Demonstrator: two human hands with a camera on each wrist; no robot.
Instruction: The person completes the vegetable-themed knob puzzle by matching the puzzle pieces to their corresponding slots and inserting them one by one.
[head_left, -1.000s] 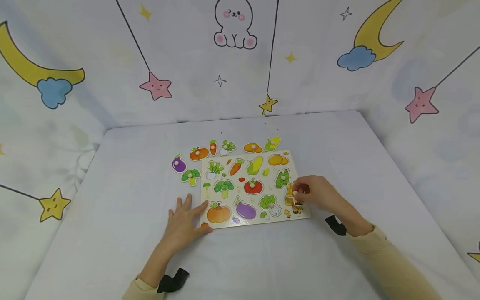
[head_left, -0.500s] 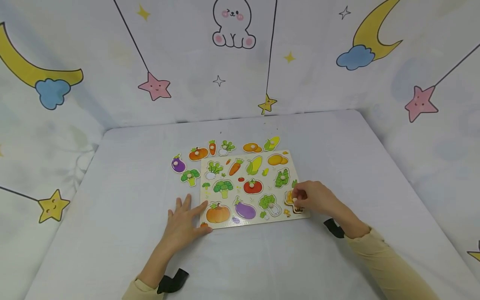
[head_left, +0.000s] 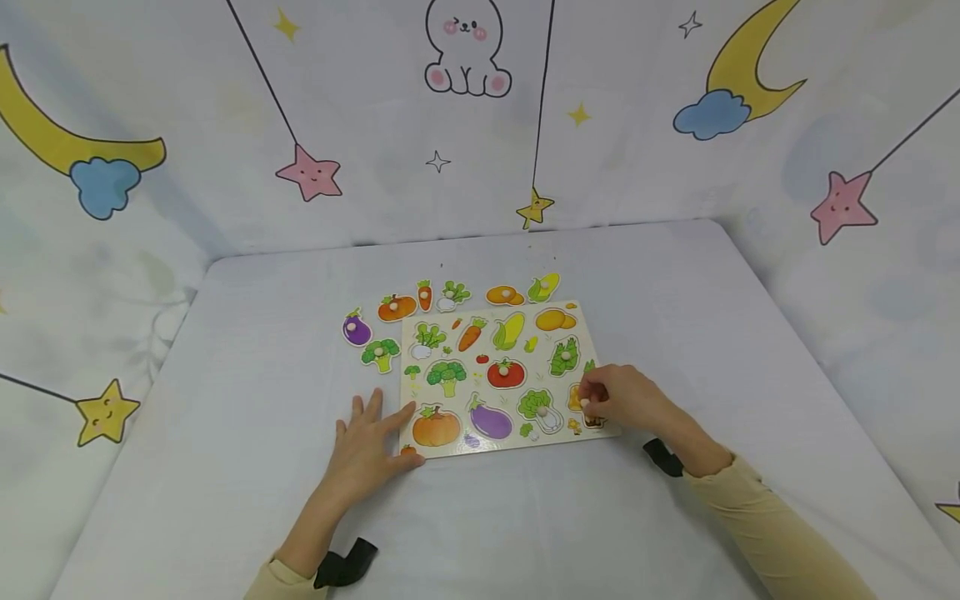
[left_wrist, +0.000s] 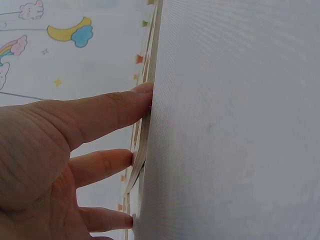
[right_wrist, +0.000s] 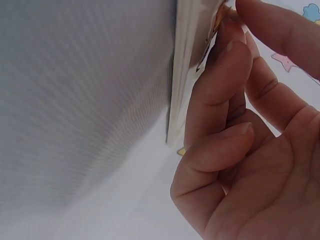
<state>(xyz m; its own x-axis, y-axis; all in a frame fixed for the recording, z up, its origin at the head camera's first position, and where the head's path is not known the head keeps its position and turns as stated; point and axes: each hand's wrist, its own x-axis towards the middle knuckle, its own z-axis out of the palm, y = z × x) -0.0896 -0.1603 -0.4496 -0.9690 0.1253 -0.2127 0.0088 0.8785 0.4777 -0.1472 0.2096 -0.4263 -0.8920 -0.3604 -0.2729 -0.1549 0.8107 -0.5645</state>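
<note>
A wooden knob puzzle board (head_left: 555, 435) with vegetable pictures lies on the table. My right hand (head_left: 626, 398) pinches the knob of a mushroom piece (head_left: 576, 398) at the board's lower right. That piece overlaps its printed mushroom picture, and my fingers hide much of it. The right wrist view shows thumb and fingertips at the knob, close over the board edge (right_wrist: 182, 65). My left hand (head_left: 367, 450) has its fingers spread along the board's left side, thumb on the near left corner. Seated in the board are a tomato (head_left: 507, 375), a cabbage (head_left: 536, 404) and an asparagus piece (head_left: 564, 357).
Loose pieces lie beyond and left of the board: an eggplant (head_left: 357, 329), broccoli (head_left: 381, 354), pumpkin (head_left: 397, 308), carrot (head_left: 425, 295), radish (head_left: 453, 296), potato (head_left: 505, 295) and corn (head_left: 543, 287). A printed cloth wall (head_left: 375, 100) stands behind the white table (head_left: 262, 350).
My right hand has moved slightly nearer and left with the mushroom piece, which now covers more of the printed mushroom picture. My left hand stays in place.
</note>
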